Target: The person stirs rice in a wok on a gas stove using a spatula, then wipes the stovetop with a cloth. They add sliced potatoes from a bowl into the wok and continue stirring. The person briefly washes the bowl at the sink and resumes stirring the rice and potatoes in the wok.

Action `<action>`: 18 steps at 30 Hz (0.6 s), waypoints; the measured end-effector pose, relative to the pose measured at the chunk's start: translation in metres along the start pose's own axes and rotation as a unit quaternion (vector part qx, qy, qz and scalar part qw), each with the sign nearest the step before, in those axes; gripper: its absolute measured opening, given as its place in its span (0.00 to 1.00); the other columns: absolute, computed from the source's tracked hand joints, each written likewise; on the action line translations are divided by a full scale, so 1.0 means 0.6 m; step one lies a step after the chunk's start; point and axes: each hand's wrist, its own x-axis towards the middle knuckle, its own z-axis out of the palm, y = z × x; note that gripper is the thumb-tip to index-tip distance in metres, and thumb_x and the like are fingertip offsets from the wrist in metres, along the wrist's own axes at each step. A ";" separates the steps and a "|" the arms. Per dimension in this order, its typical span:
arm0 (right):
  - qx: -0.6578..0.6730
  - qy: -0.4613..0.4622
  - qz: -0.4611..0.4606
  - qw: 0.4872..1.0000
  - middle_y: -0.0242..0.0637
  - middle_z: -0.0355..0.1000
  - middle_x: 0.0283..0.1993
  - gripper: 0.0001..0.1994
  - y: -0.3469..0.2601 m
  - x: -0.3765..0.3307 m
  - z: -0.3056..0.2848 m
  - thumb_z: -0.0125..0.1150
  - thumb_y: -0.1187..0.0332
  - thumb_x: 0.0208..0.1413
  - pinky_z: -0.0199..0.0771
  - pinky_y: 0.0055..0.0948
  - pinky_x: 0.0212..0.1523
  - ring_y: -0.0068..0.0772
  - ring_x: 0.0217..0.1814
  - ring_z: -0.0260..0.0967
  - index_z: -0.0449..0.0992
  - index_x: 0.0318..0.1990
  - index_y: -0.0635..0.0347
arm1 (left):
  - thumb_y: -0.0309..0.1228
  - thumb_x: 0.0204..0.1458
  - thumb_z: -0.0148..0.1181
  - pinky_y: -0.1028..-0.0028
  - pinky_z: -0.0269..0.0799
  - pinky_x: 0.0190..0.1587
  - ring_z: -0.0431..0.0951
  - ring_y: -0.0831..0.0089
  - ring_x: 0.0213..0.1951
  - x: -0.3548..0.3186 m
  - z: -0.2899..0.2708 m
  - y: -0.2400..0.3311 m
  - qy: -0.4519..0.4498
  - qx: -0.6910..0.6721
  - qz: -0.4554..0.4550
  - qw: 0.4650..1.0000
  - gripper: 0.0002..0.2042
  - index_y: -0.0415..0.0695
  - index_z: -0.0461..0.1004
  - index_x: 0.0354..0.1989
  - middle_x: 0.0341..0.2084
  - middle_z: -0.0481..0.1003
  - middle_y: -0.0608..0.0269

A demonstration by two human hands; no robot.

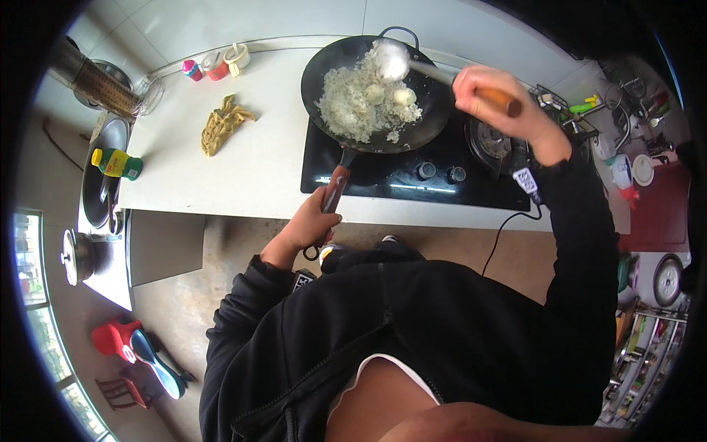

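A dark wok sits on the left part of the black cooktop, with white rice spread inside and a few pale round clumps among it. My left hand is closed around the wok's brown wooden handle, which points toward me. In my right hand is a metal ladle with a wooden grip. The ladle's rounded head rests over the rice at the wok's far side and looks whitish; its inside is hard to make out.
The glass cooktop has two knobs in front and a bare burner on the right. A crumpled tan cloth and small containers are on the left counter. By the sink lies a green-and-yellow bottle. A black cable hangs at the counter's edge.
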 end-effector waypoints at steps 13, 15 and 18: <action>-0.113 -0.116 -0.185 0.969 0.38 0.67 0.26 0.09 0.063 0.071 0.137 0.63 0.67 0.47 0.69 0.40 0.30 0.46 0.30 0.69 0.67 0.25 0.57 | 0.24 0.47 0.57 0.73 0.67 0.19 0.72 0.75 0.16 -0.004 -0.006 0.005 0.002 0.019 0.005 1.000 0.21 0.37 0.61 0.51 0.22 0.68 0.61; -0.118 -0.165 -0.198 0.959 0.35 0.66 0.26 0.09 0.024 0.056 0.172 0.61 0.67 0.44 0.69 0.38 0.31 0.42 0.30 0.69 0.67 0.23 0.55 | 0.24 0.47 0.58 0.74 0.67 0.19 0.72 0.75 0.17 -0.004 -0.005 0.006 -0.002 0.012 0.002 1.000 0.21 0.37 0.62 0.51 0.23 0.68 0.61; -0.250 -0.299 -0.219 0.895 0.30 0.65 0.27 0.07 -0.042 0.030 0.160 0.59 0.64 0.42 0.67 0.31 0.35 0.34 0.30 0.68 0.68 0.22 0.53 | 0.24 0.48 0.58 0.74 0.68 0.19 0.72 0.75 0.17 -0.004 -0.005 0.006 -0.001 0.005 -0.007 1.000 0.21 0.37 0.62 0.51 0.23 0.69 0.62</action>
